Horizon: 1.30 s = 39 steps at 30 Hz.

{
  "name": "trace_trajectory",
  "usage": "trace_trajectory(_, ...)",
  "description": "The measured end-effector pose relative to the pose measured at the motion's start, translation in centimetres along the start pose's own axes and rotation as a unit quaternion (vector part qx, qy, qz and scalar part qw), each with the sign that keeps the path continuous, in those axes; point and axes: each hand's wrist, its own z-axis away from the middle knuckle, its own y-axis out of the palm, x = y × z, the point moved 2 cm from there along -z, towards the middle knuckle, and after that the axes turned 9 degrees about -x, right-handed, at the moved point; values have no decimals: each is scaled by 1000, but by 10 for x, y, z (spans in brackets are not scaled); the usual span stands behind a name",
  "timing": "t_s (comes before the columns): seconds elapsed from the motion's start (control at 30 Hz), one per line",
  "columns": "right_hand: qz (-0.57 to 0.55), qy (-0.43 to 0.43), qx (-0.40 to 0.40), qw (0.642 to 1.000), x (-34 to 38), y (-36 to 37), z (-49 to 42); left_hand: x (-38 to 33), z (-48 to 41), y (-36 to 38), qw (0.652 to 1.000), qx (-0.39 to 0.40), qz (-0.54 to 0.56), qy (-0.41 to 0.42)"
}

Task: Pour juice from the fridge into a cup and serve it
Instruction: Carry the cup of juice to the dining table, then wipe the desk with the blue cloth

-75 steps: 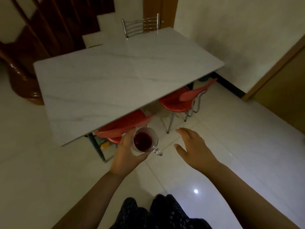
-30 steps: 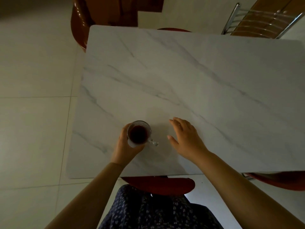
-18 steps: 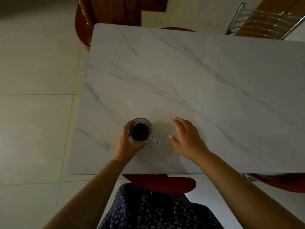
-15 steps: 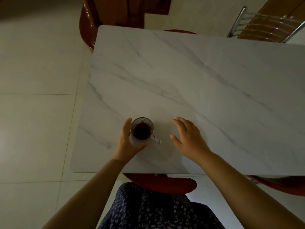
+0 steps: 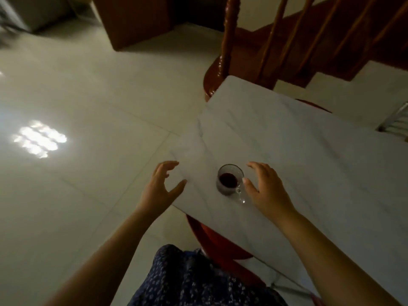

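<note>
A small glass cup (image 5: pixel 229 181) with a handle holds dark red juice and stands upright on the white marble table (image 5: pixel 309 155), near its left corner. My left hand (image 5: pixel 160 188) hovers open off the table's left edge, apart from the cup, fingers spread. To the cup's right, my right hand (image 5: pixel 268 191) is open, its thumb close to the handle; contact is unclear.
A red chair seat (image 5: pixel 212 241) sits under the table's near edge, by my patterned dress. Wooden stair rails and a newel post (image 5: pixel 227 49) rise beyond the table's far corner. A metal chair back (image 5: pixel 395 122) shows at right. Glossy tiled floor spreads left.
My left hand has let go of the cup and pulled back to the left, off the table. The cup now stands alone on the table. My view has swung leftward.
</note>
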Motion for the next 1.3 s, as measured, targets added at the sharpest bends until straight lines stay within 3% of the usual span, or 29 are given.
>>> trace_trajectory(0.3, -93, -179, 93, 975, 101, 31, 6, -16, 104, -99, 973, -216, -38, -78)
trace_trajectory(0.43, -132, -249, 157, 947, 172, 64, 26, -11, 158, -155, 948, -285, -71, -120)
trace_trajectory(0.6, -159, -356, 230, 892, 275, 113, 62, 6, 234, -224, 893, -398, -86, -190)
trace_trajectory(0.87, -155, -484, 315, 802, 448, 214, 156, 70, 359, -337, 826, -449, -193, -281)
trace_trajectory(1.3, -112, -589, 432, 673, 676, 366, 292, 184, 493, -499, 711, -558, -142, -404)
